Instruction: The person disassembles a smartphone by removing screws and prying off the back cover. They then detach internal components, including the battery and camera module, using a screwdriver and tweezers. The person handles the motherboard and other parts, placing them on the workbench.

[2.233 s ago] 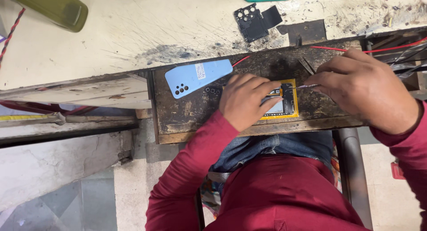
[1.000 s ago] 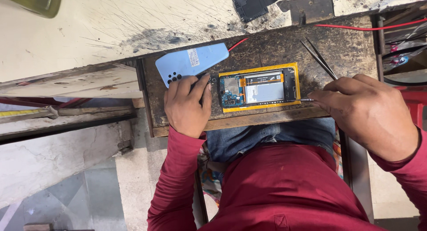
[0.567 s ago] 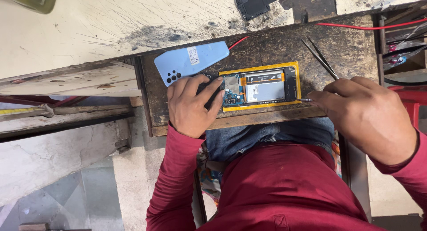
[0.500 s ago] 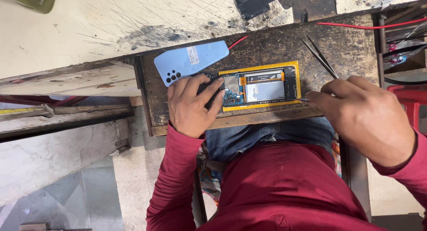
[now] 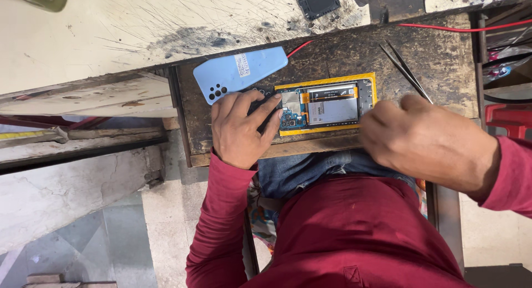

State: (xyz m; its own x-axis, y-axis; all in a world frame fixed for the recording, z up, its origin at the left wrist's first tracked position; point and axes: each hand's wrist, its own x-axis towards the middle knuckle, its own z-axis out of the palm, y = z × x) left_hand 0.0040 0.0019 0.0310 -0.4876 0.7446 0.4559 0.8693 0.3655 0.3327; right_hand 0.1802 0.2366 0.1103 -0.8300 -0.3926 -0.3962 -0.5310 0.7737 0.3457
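Observation:
An opened phone [image 5: 332, 105] with a yellow rim lies on a dark wooden board [image 5: 443, 55], its battery and circuit board showing. My left hand [image 5: 241, 127] lies flat at the phone's left end, fingers spread and touching the circuit board. My right hand [image 5: 426, 141] is blurred at the phone's right end, fingers curled with its back to the camera. Anything in it is hidden. Black tweezers [image 5: 404, 72] lie on the board, their near end right by the thumb. A light blue back cover [image 5: 241, 72] lies just above my left hand.
A scratched white worktop [image 5: 138, 27] stretches behind the board, with a black phone part [image 5: 318, 0] at its top edge. A red wire [image 5: 443, 28] crosses the board's far side. Cluttered shelves and a red object [image 5: 507, 119] sit at the right.
My left hand slid its fingers onto the phone's left end and spread them. My right hand moved up and left toward the tweezers, and the thin tool tip seen earlier is out of sight.

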